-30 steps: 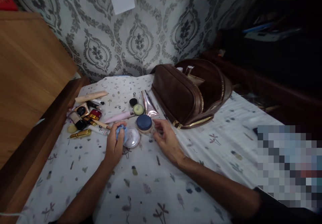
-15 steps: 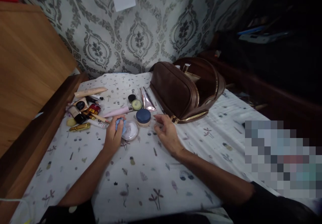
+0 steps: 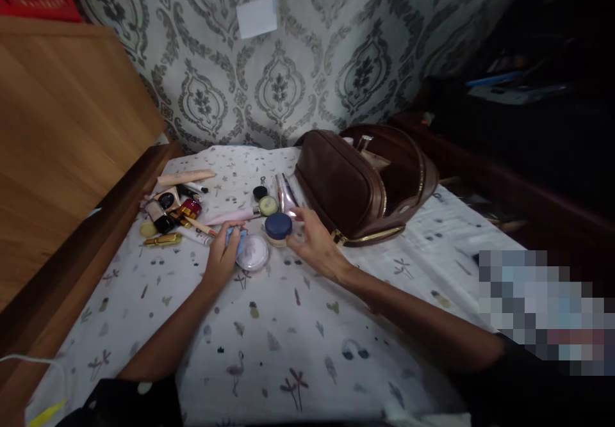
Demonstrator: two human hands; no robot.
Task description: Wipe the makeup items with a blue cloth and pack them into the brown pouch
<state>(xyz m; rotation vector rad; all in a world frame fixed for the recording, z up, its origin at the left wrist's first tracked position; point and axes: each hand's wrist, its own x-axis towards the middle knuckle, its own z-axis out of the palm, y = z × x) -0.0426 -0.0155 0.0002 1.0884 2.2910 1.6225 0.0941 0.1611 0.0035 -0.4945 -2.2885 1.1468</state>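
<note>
My left hand (image 3: 225, 251) is closed around a crumpled light-blue cloth (image 3: 234, 240). It rests beside a round clear compact (image 3: 253, 253) with a pale top. My right hand (image 3: 314, 240) reaches the right side of a jar with a dark blue lid (image 3: 278, 225), thumb and fingers apart; whether they touch the jar I cannot tell. Behind the jar lie a small round pot with a yellow-green top (image 3: 268, 205), a black-capped pot (image 3: 260, 193) and a shiny pink tube (image 3: 285, 193). A long pink tube (image 3: 233, 216) lies behind my left hand.
A brown bag (image 3: 336, 180) stands unzipped at the right, with items inside. Several cosmetics, including a gold tube (image 3: 163, 240) and a beige tube (image 3: 187, 177), lie at the left. A wooden cabinet (image 3: 72, 132) borders the patterned sheet (image 3: 269, 376); a patterned wall rises behind.
My right hand has moved closer to the blue-lidded jar, its fingers now at the jar's side. My left hand stays by the compact with the cloth. The view has shifted slightly.
</note>
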